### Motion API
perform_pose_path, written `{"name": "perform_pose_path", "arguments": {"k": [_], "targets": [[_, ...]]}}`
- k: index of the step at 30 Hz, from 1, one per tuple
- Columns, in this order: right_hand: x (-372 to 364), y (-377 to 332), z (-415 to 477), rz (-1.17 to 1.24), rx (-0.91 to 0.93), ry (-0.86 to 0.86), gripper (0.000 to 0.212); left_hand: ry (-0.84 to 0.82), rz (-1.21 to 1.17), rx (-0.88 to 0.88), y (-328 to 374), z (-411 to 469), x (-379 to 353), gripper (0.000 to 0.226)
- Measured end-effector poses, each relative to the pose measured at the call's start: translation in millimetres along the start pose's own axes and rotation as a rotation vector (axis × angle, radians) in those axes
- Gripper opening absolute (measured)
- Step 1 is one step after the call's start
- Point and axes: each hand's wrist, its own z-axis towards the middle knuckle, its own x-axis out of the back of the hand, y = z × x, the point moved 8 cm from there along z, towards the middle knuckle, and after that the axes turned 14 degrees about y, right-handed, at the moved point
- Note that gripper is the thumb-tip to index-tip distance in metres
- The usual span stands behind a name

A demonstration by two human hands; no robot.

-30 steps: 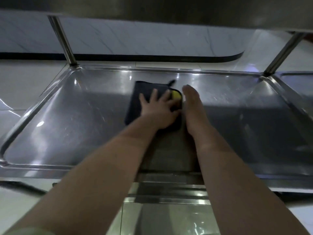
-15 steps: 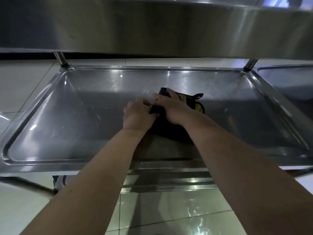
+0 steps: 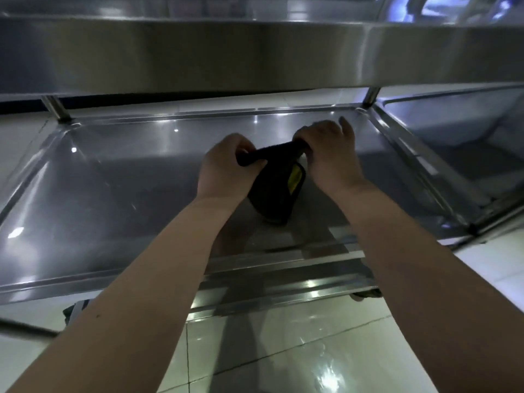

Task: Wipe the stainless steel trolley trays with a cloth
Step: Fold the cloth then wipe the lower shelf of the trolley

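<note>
Head camera looks down on a dark, yellow-backed cloth held over the middle of the lower steel tray, its top edge stretched between both hands and the rest hanging toward the tray. The left hand has its grip pinched on the cloth's left end, and the right hand has its grip curled round the right end. An upper tray runs overhead, and pale floor tiles show below.

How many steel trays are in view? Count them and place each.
3: the lower tray beneath the cloth, an upper tray overhead, seen edge-on, and a neighbouring tray at right. Others may lie outside the frame.
</note>
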Motion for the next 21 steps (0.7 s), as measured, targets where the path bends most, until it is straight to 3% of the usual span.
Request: {"name": "perform_pose_path", "arguments": {"k": [5,12,14,17,21], "targets": [[90.3,44.9,-44.7,0.186,-0.264,0.263,0.031,0.042,-0.221,-0.151,75.6,-27.8,-12.4,0.027],[206.5,79.3,-124.9,0.296,-0.373,0.410,0.030,-0.088,-0.478,-0.222,136.8,-106.8,-19.1,0.023],[225.7,85.2,-162.9,0.262,-0.364,0.390,0.026,-0.217,-0.509,-0.221,136.8,-141.4,-34.0,0.019],[216.2,96.2,-225.3,0.187,-0.331,0.246,0.022,-0.544,-0.470,-0.129,114.1,-202.8,-79.8,0.018],[138.6,116.9,-304.1,0.138,-0.485,-0.074,0.018,-0.827,-0.172,0.093,31.1,-279.1,-155.3,0.022]]}}
